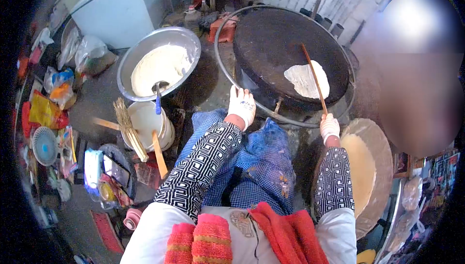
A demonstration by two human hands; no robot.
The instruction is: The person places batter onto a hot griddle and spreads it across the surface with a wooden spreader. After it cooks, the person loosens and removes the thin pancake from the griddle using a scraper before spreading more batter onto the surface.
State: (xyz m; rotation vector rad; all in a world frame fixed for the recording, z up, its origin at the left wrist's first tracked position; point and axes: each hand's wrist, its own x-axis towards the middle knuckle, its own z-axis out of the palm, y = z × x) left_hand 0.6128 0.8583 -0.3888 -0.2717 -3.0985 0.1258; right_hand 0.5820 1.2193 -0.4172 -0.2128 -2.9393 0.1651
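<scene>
My right hand (pixel 330 127), in a white glove, is closed around the near end of a thin wooden stick (pixel 314 72). The stick reaches out over a large round dark griddle (pixel 271 36) and crosses a pale, irregular flatbread (pixel 294 77) lying on its right part. My left hand (pixel 242 106), also gloved, is beside the metal ring (pixel 224 65) around the griddle, its fingers extended forward and nothing visible in them. Whether it touches the ring I cannot tell. Left of it, a metal basin (pixel 125 72) holds thick cream-coloured batter (pixel 157 65) and a blue-handled ladle (pixel 158 104).
Below the basin stands a white bucket (pixel 167 135) with a straw brush (pixel 127 126) and wooden paddles (pixel 159 155) across it. A wide round basket (pixel 382 176) with pale flat sheets (pixel 357 160) sits right of my right arm. Bags (pixel 92 55) and a white chest (pixel 111 12) occupy the left.
</scene>
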